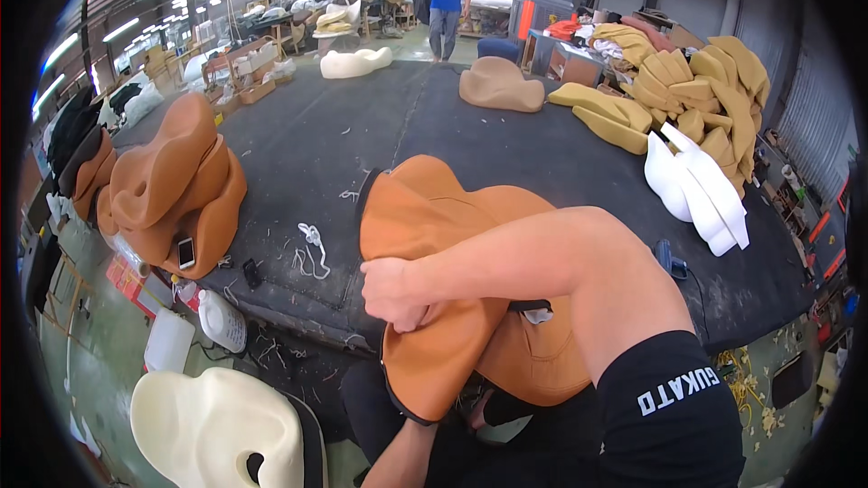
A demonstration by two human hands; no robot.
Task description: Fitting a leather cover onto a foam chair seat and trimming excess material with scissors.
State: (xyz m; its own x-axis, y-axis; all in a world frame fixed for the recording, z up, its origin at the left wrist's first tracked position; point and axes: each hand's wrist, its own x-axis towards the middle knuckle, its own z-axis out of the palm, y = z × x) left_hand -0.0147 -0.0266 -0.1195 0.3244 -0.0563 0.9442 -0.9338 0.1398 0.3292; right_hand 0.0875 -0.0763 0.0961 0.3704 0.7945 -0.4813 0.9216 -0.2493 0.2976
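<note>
An orange-brown leather-like seat cover [443, 208] with dark edging lies in front of me, partly on the dark table and partly over my lap. My right hand [393, 294] is a closed fist on its left part, gripping the material, with the forearm stretched across the cover. From below, my left forearm [407, 456] reaches up under the hanging flap of the cover, and the hand itself is hidden. A small whitish piece [538, 314] shows in a dark-edged opening under my right forearm.
Finished-looking brown seat pieces [172, 172] are stacked at left, a phone [185, 253] on them. Cream foam [217, 429] sits lower left beside white jugs [221, 321]. White shells [696, 185], mustard foam pieces [687, 90] and a dark hand tool [669, 260] lie right. A person [448, 0] stands beyond the table.
</note>
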